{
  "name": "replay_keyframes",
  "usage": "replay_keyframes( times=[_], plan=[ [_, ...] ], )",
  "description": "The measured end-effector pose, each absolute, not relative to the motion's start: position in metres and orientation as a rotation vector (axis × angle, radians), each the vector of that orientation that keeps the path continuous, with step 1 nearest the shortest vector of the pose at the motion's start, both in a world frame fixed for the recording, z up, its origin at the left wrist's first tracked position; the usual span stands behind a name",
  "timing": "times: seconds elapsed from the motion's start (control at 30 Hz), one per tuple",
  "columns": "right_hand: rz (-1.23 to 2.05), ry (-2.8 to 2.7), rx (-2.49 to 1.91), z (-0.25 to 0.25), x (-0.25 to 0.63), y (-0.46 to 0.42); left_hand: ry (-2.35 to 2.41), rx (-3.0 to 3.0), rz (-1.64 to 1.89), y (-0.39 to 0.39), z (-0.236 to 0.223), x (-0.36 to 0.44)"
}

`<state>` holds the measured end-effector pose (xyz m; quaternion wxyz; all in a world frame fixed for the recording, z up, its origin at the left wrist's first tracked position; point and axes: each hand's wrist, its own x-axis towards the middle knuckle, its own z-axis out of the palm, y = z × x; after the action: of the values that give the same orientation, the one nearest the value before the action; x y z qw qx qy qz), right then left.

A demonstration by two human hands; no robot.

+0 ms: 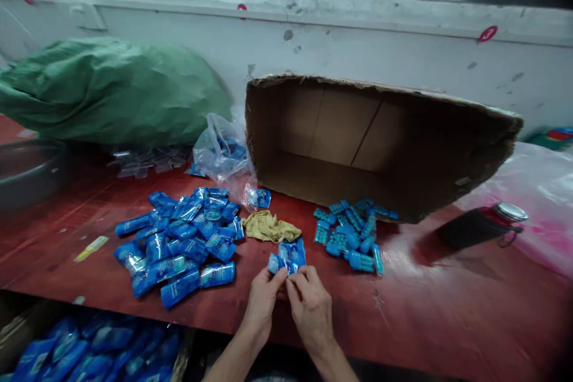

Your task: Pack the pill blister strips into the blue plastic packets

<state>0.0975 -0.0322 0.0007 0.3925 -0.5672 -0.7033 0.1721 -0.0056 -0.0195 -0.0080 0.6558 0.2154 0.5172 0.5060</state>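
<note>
- Blue packet [287, 257]: held at the near edge of the red table [447, 310], just near of the yellow cloth [270, 227]; I pinch it from both sides, the packet lying low over the table top; whether it touches the surface I cannot tell.
- My left hand [263, 301]: fingertips pressed together on the packet's left end; wrist comes in from the near edge.
- My right hand [310, 304]: thumb and fingers closed on the packet's near right edge; the two hands sit just beside each other, knuckles nearly touching.
- Left of my hands: a loose pile of filled blue packets [183, 239], spread flat on the table, some overlapping.
- Right of my hands: a smaller heap of light-blue blister strips [353, 233], unwrapped, lying at the mouth of the cardboard box [380, 143]; the box rests on its side, open face toward me.
- Far left: a green sack [107, 89] against the wall; a clear plastic bag [221, 152] with blue contents between sack and box.
- Right: a dark bottle [481, 227] with a metal cap, lying on its side, well apart from my hands.
- Below the table's near edge, left: a carton of more blue packets [89, 352], blurred.
</note>
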Motion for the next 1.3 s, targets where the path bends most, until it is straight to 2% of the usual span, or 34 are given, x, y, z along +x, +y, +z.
replay_keyframes(
  times=[0.2, 0.27, 0.57, 0.87, 0.97, 1.13, 1.2, 1.3],
  plan=[
    [1.237, -1.211, -1.372, 0.001, 0.098, -0.02, 1.287, 0.463, 1.177, -0.02, -0.006, -0.012],
    [1.389, -1.138, -1.357, -0.001, 0.096, -0.016, 1.37, 0.485, 1.21, -0.021, -0.008, -0.012],
    [1.232, -1.07, -1.363, -0.019, 0.079, -0.016, 1.34, 0.368, 1.334, -0.015, -0.014, 0.004],
    [1.175, -1.264, -1.384, -0.006, 0.094, -0.022, 1.14, 0.352, 1.089, -0.02, -0.001, -0.012],
    [0.969, -1.586, -1.431, 0.008, 0.112, -0.017, 1.16, 0.311, 1.099, -0.022, -0.001, -0.015],
    [0.076, -1.844, -1.962, 0.015, 0.153, 0.023, 1.139, 0.201, 1.082, -0.026, 0.0, -0.017],
    [-0.068, -1.949, -2.082, 0.013, 0.159, 0.042, 1.125, 0.176, 1.06, -0.027, 0.004, -0.018],
    [-0.079, -2.118, -2.101, 0.01, 0.154, 0.065, 1.123, 0.122, 0.999, -0.027, 0.013, -0.019]
  ],
)
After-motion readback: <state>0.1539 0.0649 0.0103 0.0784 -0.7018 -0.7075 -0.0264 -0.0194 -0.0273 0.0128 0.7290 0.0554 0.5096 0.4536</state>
